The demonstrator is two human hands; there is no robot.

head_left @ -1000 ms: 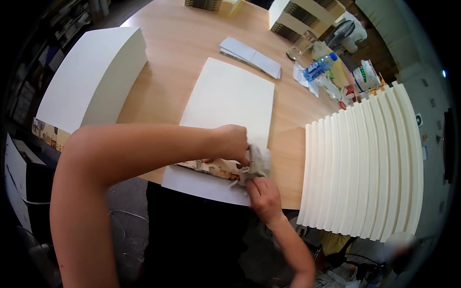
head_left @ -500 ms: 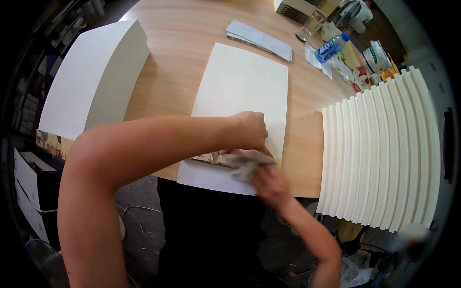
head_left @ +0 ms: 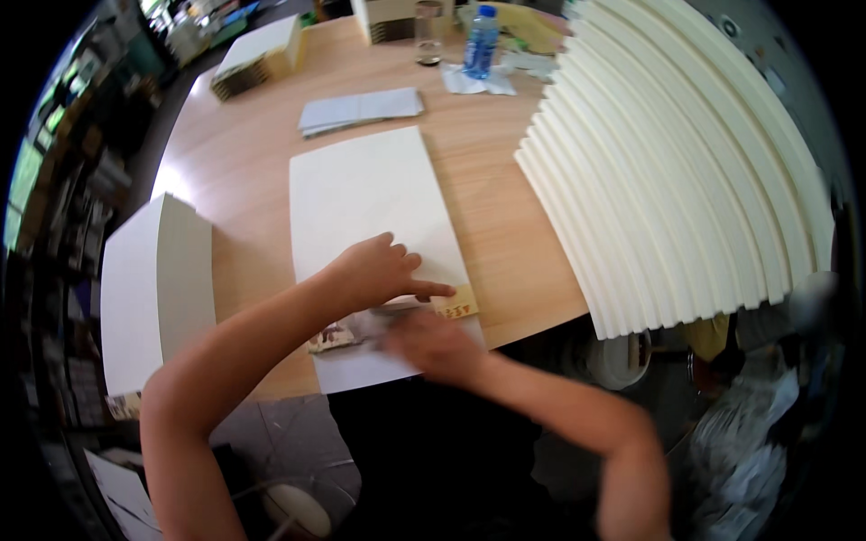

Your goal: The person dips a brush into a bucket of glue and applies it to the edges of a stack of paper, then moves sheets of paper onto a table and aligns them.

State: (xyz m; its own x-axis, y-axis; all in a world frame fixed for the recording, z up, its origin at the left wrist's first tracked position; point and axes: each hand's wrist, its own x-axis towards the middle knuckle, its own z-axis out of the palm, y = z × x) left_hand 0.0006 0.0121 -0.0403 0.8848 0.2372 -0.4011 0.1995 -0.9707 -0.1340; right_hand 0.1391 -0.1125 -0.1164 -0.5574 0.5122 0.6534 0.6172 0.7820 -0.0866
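Note:
A white sheet or board (head_left: 370, 189) lies on the table, with a printed picture strip (head_left: 457, 302) across its near end. My left hand (head_left: 379, 270) rests on it, index finger stretched onto the strip's right part, other fingers apart and nothing held. Just nearer to me, my right hand (head_left: 437, 343) is smeared by motion, closed on a greyish cloth (head_left: 365, 323) pressed against the strip. The cloth's outline is blurred and partly hidden by the hand. A plain white sheet (head_left: 361, 370) sticks out beneath, at the table's front edge.
To the left stands a thick white stack (head_left: 135, 298); fanned white boards (head_left: 667, 180) fill the right side. Folded pale sheets (head_left: 361, 110) lie beyond the work. Farther back are a drinking glass (head_left: 429, 36), a blue-capped bottle (head_left: 481, 45) and another stack (head_left: 262, 54).
My right hand has moved left along the strip with the cloth. My left hand's index finger now reaches onto the strip's right part. The whole view has also shifted and turned.

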